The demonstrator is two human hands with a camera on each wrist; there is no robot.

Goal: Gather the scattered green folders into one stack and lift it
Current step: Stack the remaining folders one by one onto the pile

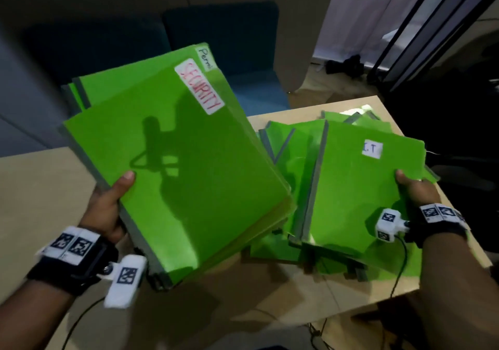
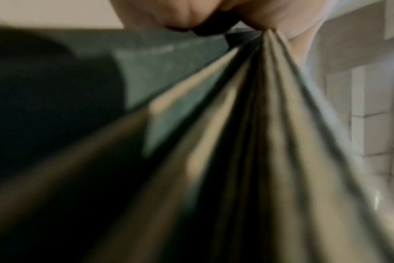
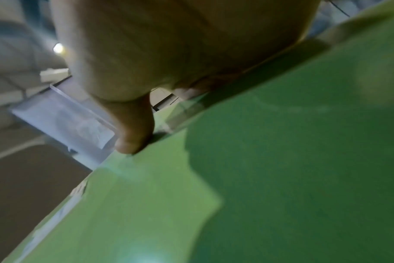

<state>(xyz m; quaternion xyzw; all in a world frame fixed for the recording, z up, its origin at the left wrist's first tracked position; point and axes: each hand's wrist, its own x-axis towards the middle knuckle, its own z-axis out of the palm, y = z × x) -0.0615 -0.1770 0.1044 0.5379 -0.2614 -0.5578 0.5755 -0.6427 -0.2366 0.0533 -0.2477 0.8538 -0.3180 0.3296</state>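
Folders split in two: left hand (image 1: 108,209) clamps the SECURITY bundle (image 1: 175,166) aloft; right hand (image 1: 415,190) pinches the I.T folder (image 1: 359,187) off the heap at the table's (image 1: 54,187) right edge, likely to merge them.

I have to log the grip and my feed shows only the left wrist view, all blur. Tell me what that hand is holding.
Observer: The left hand grips a raised bundle of green folders by its spine edge, thumb on the top cover.
Operator: Read me the top label.
Observer: It says SECURITY in red; a tab behind it starts with "Perm".
Operator: Now report the other hand.
Observer: The right hand holds the edge of a folder labelled I.T, thumb on top.
Operator: Say whether anything is left on the table.
Observer: Yes, more green folders lie overlapping on the table under that one.
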